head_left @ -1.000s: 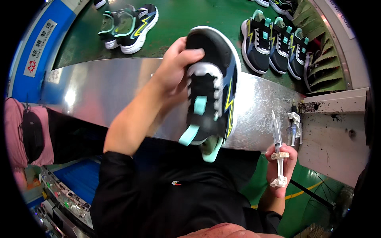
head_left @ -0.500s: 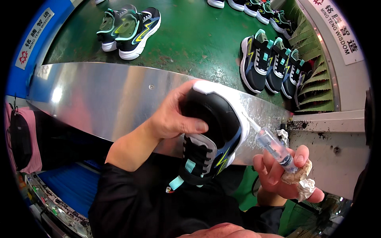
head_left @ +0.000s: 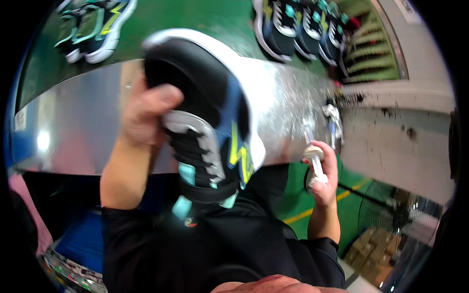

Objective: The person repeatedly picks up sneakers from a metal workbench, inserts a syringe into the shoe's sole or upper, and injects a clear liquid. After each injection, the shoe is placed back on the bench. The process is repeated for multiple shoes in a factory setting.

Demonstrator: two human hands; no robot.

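My left hand (head_left: 149,110) grips a black sneaker (head_left: 198,80) by its toe, the thumb on the upper. It has a thick white sole, grey lace area, turquoise tabs and a yellow zigzag on blue. The shoe is tilted, toe away from me, raised close to the view and slightly blurred. At the right, apart from the shoe, my right hand (head_left: 326,171) is closed round a clear syringe (head_left: 316,163) with crumpled whitish material about its plunger end. The syringe points away from me over the metal ledge; its tip is blurred.
A shiny metal ledge (head_left: 83,97) runs along the green bench (head_left: 195,19). Several matching sneakers (head_left: 278,29) stand at the far right beside green strip flaps (head_left: 371,53); a pair (head_left: 93,31) stands far left. Another slim tool with white wadding (head_left: 333,124) lies by the right wall.
The sneaker has come up closer and to the left. The syringe has drawn away from the sole's edge, and my right hand now wraps it differently. The whole view has shifted.
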